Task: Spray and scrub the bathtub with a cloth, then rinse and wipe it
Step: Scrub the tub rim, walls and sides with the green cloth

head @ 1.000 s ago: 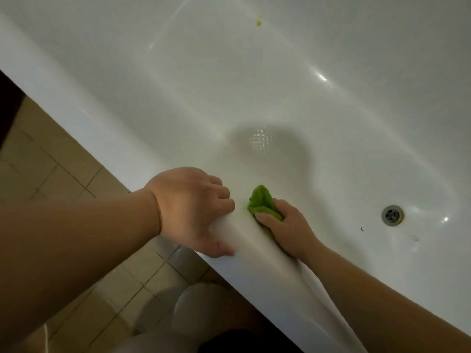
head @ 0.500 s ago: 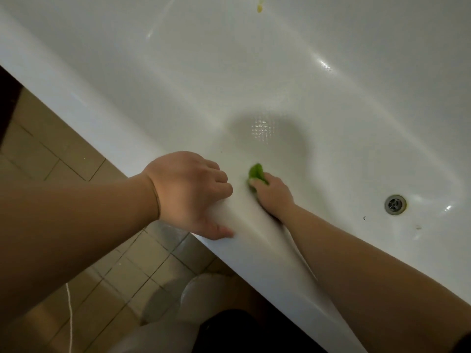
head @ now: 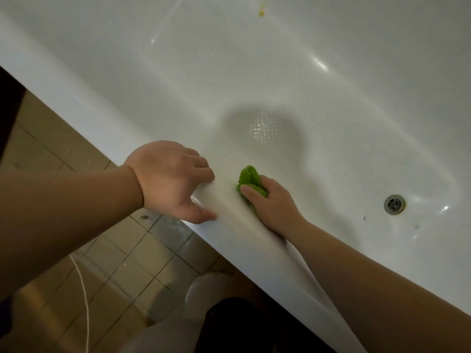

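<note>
The white bathtub (head: 293,80) fills most of the view, its near rim running from upper left to lower right. My left hand (head: 170,179) grips that rim, fingers curled over the inner edge and thumb on the outside. Just inside the rim, my right hand (head: 270,205) is shut on a bunched green cloth (head: 251,180), pressing it against the tub's inner wall. The cloth sticks out past my fingers toward the tub floor.
A metal drain (head: 394,204) sits in the tub floor at right. A small yellow spot (head: 261,13) marks the far wall. Beige floor tiles (head: 122,271) lie outside the tub, with a thin white cord (head: 82,289) and a pale rounded object (head: 211,289) below the rim.
My right hand slid the cloth away along the inner wall, then drew it back toward the rim. My left hand kept its grip on the rim.
</note>
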Demonstrator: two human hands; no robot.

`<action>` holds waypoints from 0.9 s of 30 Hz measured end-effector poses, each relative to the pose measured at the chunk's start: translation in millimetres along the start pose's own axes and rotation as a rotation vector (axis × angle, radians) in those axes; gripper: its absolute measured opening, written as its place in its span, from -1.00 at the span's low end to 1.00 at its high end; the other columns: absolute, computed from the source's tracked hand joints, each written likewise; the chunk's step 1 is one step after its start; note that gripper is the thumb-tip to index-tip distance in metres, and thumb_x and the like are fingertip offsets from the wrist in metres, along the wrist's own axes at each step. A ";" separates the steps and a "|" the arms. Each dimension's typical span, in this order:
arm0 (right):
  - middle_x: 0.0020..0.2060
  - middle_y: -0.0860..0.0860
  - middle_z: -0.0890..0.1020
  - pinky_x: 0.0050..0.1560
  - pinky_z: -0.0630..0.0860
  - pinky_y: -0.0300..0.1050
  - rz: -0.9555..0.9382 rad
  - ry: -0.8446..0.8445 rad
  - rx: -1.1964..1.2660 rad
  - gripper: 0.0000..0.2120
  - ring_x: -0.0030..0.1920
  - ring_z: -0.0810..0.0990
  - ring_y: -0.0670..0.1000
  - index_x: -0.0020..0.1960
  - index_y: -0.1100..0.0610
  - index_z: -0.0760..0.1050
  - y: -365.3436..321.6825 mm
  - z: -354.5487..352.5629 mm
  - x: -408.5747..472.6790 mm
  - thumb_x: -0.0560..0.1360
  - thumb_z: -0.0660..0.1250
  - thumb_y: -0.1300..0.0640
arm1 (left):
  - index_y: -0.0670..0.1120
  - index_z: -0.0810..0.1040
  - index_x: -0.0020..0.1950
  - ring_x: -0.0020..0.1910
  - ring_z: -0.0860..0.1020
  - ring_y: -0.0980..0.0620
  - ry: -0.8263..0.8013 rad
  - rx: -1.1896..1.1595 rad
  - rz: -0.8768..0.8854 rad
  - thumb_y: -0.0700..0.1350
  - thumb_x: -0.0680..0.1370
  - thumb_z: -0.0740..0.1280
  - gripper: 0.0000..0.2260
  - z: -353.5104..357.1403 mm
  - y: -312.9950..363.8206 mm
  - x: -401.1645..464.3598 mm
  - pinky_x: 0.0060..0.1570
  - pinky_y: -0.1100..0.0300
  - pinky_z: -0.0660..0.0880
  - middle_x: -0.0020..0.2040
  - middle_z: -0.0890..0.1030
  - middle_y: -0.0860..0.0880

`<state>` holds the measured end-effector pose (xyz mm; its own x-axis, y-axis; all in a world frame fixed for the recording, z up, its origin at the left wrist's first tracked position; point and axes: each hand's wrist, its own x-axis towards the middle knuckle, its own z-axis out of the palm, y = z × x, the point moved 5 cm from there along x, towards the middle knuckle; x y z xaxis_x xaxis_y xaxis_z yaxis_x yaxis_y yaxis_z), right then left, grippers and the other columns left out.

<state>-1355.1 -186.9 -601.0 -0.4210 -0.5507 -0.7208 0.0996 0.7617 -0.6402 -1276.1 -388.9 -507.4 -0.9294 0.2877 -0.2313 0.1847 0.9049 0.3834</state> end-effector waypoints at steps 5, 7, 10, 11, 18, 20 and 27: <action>-0.32 -0.05 0.49 -0.22 0.41 -0.07 -0.169 0.089 0.046 -0.67 -0.26 0.48 -0.02 -0.21 0.04 0.41 -55.8 5.9 -10.3 0.51 0.45 -0.13 | -0.11 0.70 0.11 -0.09 0.67 -0.14 0.010 -0.008 -0.029 0.57 0.49 0.02 -0.17 -4.1 -11.0 -8.1 -0.20 -0.04 0.60 -0.05 0.70 -0.02; -0.36 -0.01 0.49 -0.24 0.42 -0.02 -0.171 0.109 0.051 -0.67 -0.30 0.49 0.01 -0.23 0.08 0.41 -56.1 2.9 -14.0 0.48 0.48 -0.08 | -0.12 0.70 0.11 -0.10 0.68 -0.14 0.023 -0.008 -0.030 0.56 0.49 0.03 -0.17 -7.1 -14.7 -10.1 -0.21 -0.04 0.60 -0.05 0.71 -0.03; -0.40 -0.02 0.49 -0.28 0.42 -0.05 -0.143 0.140 0.046 -0.66 -0.35 0.46 -0.04 -0.27 0.10 0.40 -51.7 0.5 -9.4 0.44 0.50 -0.03 | -0.15 0.70 0.12 -0.12 0.68 -0.16 0.046 -0.007 -0.033 0.55 0.50 0.08 -0.18 -10.3 -22.2 -14.2 -0.23 -0.05 0.60 -0.06 0.71 -0.05; -0.41 -0.04 0.49 -0.30 0.41 -0.08 -0.135 0.147 0.041 -0.66 -0.36 0.44 -0.07 -0.28 0.10 0.40 -52.2 1.3 -5.2 0.43 0.50 -0.03 | -0.16 0.70 0.12 -0.12 0.68 -0.16 0.051 -0.005 -0.035 0.54 0.50 0.10 -0.19 -11.3 -24.8 -15.5 -0.23 -0.06 0.61 -0.05 0.71 -0.05; -0.41 -0.09 0.47 -0.34 0.33 -0.30 -0.195 0.195 0.000 -0.66 -0.35 0.45 -0.11 -0.29 -0.01 0.36 -102.6 18.0 20.5 0.39 0.49 -0.10 | -0.08 0.68 0.11 -0.13 0.66 -0.15 -0.014 0.024 -0.066 0.59 0.47 0.04 -0.18 -16.9 -40.8 -17.8 -0.21 -0.05 0.60 -0.06 0.69 -0.02; -0.40 -0.08 0.46 -0.37 0.32 -0.29 -0.211 0.218 -0.012 -0.66 -0.36 0.43 -0.11 -0.26 0.01 0.35 -108.3 18.8 16.1 0.39 0.49 -0.10 | -0.09 0.68 0.11 -0.13 0.66 -0.16 -0.006 0.038 -0.048 0.57 0.48 0.07 -0.21 -18.7 -45.5 -20.2 -0.20 -0.04 0.60 -0.06 0.69 -0.03; -0.10 -0.09 0.66 -0.09 0.60 -0.13 -0.001 0.242 0.359 -0.80 -0.11 0.65 -0.11 0.14 -0.12 0.46 -92.0 14.0 9.7 0.56 0.39 0.04 | 0.00 0.63 0.25 0.04 0.67 -0.06 -0.106 0.151 -0.041 0.64 0.41 -0.18 -0.05 -24.9 -56.3 -23.4 0.00 0.00 0.60 0.09 0.69 0.04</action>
<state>-1355.7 -267.1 -552.8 -0.6160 -0.4228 -0.6647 0.3888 0.5707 -0.7233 -1272.8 -454.4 -501.3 -0.8999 0.2739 -0.3395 0.2007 0.9510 0.2353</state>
